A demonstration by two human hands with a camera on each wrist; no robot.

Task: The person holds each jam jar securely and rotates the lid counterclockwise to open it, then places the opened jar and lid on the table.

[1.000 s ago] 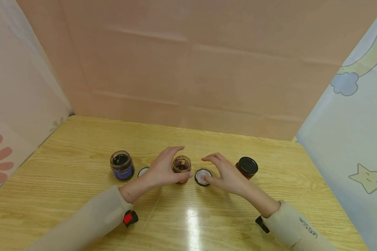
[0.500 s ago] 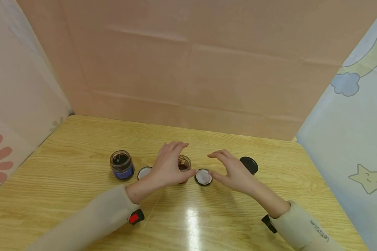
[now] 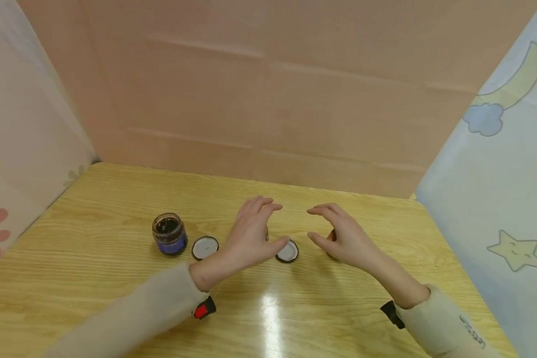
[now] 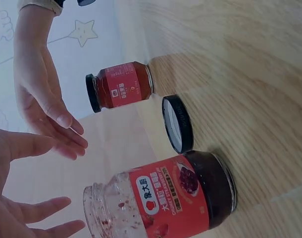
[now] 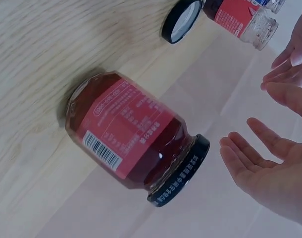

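Note:
My left hand (image 3: pixel 250 233) hovers above the open strawberry jam jar (image 4: pixel 173 196), its fingers apart from the glass and mostly hiding it in the head view. My right hand (image 3: pixel 349 238) is held over the closed jam jar (image 5: pixel 128 131), fingers spread and gently bent, holding nothing. That jar has a red label and a black lid (image 5: pixel 180 171) screwed on; the hand covers it almost wholly from above. Between the two jars lies a loose black lid (image 3: pixel 287 251), its white inside facing up. In the left wrist view the open jar's upper glass is smeared with jam.
An open jar with a blue label (image 3: pixel 170 236) and dark contents stands at the left. Beside it lies another upturned lid (image 3: pixel 205 247). The wooden table (image 3: pixel 130 191) ends at a pinkish backdrop (image 3: pixel 259 99), with patterned sheets on both sides.
Both hands have shifted to the right. The right hand now hides the closed jar, and the left hand covers more of the open jar, uncovering the left lid.

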